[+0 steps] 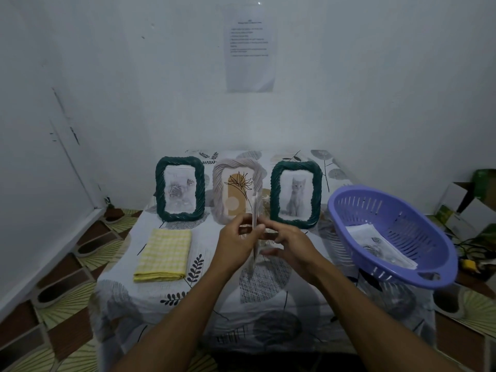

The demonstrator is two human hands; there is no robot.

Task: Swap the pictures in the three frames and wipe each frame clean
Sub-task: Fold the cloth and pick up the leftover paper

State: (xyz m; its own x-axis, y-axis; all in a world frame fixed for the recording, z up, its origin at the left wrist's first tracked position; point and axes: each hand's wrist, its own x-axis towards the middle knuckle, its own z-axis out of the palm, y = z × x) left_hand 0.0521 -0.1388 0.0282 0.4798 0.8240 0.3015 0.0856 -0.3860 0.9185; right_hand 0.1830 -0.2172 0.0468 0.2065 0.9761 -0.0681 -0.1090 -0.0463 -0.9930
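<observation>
Rose frame [180, 188], beige flower-sketch frame [236, 190], kitten frame [296, 194]: upright in a row across centre of view, faces toward camera, each with a picture in place. Probably stood so for easy reach in turn.

Thin sheet [255, 210] held vertical and edge-on at centre, overlapping lower right of beige frame in view. Left hand [239, 238] pinching one face, thumb and fingers curled in; right hand [290, 241] pinching the opposite face, fingers bent toward it. Two-sided grip judged to keep a flimsy piece flat and prints off its middle (or to part layers, cannot tell).

Yellow checked cloth [163, 255] folded flat, lower left of frames, untouched, ready for wiping. Purple slotted basket [397, 216] at right of view, tilted at table's edge, printed papers [375, 240] inside, likely the replacement pictures.

Hard to make out: sheet seen only as a pale line, so print, pane or several together undecided; right fingertips blurred; frame backs and stands hidden; text on wall notice [251, 49] at upper centre illegible; basket papers partly covered by its wall.
</observation>
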